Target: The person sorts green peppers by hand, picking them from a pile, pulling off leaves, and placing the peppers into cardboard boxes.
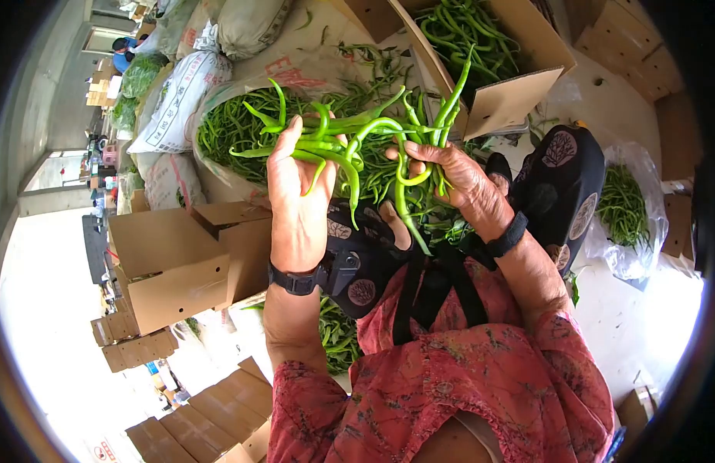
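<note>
Several long green chili peppers [346, 158] lie across the palm of my left hand [299, 181], whose thumb and fingers are curled around them. More green chili peppers [452, 104] are gripped by my right hand [469, 181], between the thumb and fingers. The two bunches meet and overlap between my hands, some tips pointing up and others hanging down. Just beyond my hands, a large heap of green peppers [230, 127] spreads over an open plastic sack. Some peppers and leaves lie below my right hand, partly hidden by it.
An open cardboard box [512, 104] holding peppers stands ahead on the right. At the far right is a clear plastic bag [650, 224] of peppers. Cardboard boxes [180, 270] stand at left, with full woven sacks [184, 100] behind. Another person [124, 52] is in the far background.
</note>
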Available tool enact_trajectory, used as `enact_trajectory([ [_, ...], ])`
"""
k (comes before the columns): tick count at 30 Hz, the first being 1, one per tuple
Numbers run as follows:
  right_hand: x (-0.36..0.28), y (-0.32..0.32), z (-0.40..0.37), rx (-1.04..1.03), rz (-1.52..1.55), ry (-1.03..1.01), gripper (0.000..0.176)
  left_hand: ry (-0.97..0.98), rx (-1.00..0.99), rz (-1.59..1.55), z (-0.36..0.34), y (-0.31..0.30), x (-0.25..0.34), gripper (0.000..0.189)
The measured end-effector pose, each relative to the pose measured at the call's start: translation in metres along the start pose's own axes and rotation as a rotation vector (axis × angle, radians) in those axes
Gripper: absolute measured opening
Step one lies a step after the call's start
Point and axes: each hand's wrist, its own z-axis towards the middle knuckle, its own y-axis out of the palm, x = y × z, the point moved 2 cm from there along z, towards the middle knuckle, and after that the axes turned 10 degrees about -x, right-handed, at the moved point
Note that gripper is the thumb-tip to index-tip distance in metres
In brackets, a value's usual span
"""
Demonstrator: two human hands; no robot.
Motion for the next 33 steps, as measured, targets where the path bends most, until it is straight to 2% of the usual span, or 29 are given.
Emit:
enact_trajectory([
  [4, 0.001, -0.005, 0.000, -0.042, 0.155, -0.035, 0.024, -0.018, -0.002, -0.084, 0.004, 0.000, -0.007, 0.022],
  [5, -0.001, -0.003, -0.001, -0.069, 0.198, -0.039, 0.019, -0.053, -0.069, -0.072, 0.004, 0.001, -0.010, 0.025],
  [6, -0.001, 0.000, 0.000, -0.029, 0.188, -0.112, 0.017, -0.090, -0.137, -0.059, 0.005, 0.002, -0.013, 0.027],
  [7, -0.002, -0.002, -0.001, -0.025, 0.188, -0.115, 0.017, -0.089, -0.183, -0.050, 0.009, -0.006, -0.019, 0.037],
  [9, -0.006, -0.004, -0.004, 0.059, 0.144, -0.129, 0.016, -0.039, -0.154, -0.185, 0.004, 0.005, -0.024, 0.035],
  [12, -0.014, -0.012, -0.014, 0.022, 0.045, -0.207, 0.018, 0.053, -0.487, -0.285, 0.009, -0.002, -0.014, 0.033],
  [14, -0.016, -0.015, -0.020, -0.014, 0.021, -0.231, 0.019, 0.117, -0.405, -0.194, 0.006, -0.006, -0.008, 0.032],
  [15, -0.018, -0.013, -0.024, -0.033, -0.009, -0.173, 0.020, 0.161, -0.365, -0.140, 0.006, -0.005, -0.005, 0.031],
  [17, -0.021, 0.003, -0.033, 0.073, -0.118, -0.200, 0.023, 0.243, -0.333, 0.094, -0.002, 0.006, -0.002, 0.031],
  [18, -0.024, 0.009, -0.037, 0.063, -0.115, -0.223, 0.026, 0.277, -0.322, 0.274, -0.006, 0.006, -0.003, 0.033],
  [19, -0.028, 0.021, -0.038, 0.022, -0.127, -0.300, 0.033, 0.309, -0.425, 0.475, -0.007, 0.001, -0.002, 0.031],
  [21, -0.030, 0.026, -0.034, -0.020, -0.196, -0.242, 0.043, 0.345, -0.383, 1.088, -0.029, 0.031, 0.006, 0.026],
  [22, -0.028, 0.016, -0.031, -0.047, -0.209, -0.180, 0.048, 0.338, -0.345, 1.097, -0.031, 0.034, 0.006, 0.021],
  [23, -0.027, 0.012, -0.029, -0.055, -0.212, -0.182, 0.048, 0.362, -0.416, 0.939, -0.030, 0.039, 0.003, 0.018],
  [25, -0.025, 0.008, -0.027, -0.008, -0.329, -0.243, 0.044, 0.544, -0.534, 1.275, -0.027, 0.036, 0.010, 0.014],
  [26, -0.023, 0.005, -0.027, -0.002, -0.292, -0.263, 0.038, 0.759, -0.513, 1.652, -0.032, 0.048, 0.014, 0.014],
  [27, -0.021, 0.002, -0.026, 0.001, -0.292, -0.258, 0.038, 0.814, -0.635, 1.718, -0.041, 0.068, 0.018, 0.020],
  [29, -0.019, -0.006, -0.024, -0.010, -0.298, -0.316, 0.033, 0.913, -0.665, 1.898, -0.048, 0.077, 0.007, 0.031],
  [30, -0.016, -0.006, -0.023, -0.010, -0.258, -0.320, 0.029, 1.000, -0.652, 2.043, -0.049, 0.075, 0.001, 0.027],
  [31, -0.016, -0.004, -0.023, -0.026, -0.251, -0.302, 0.028, 0.937, -0.666, 2.093, -0.055, 0.078, -0.001, 0.024],
  [33, -0.013, -0.013, -0.022, -0.026, -0.263, -0.285, 0.029, 1.039, -0.634, 2.174, -0.053, 0.071, -0.010, 0.024],
])
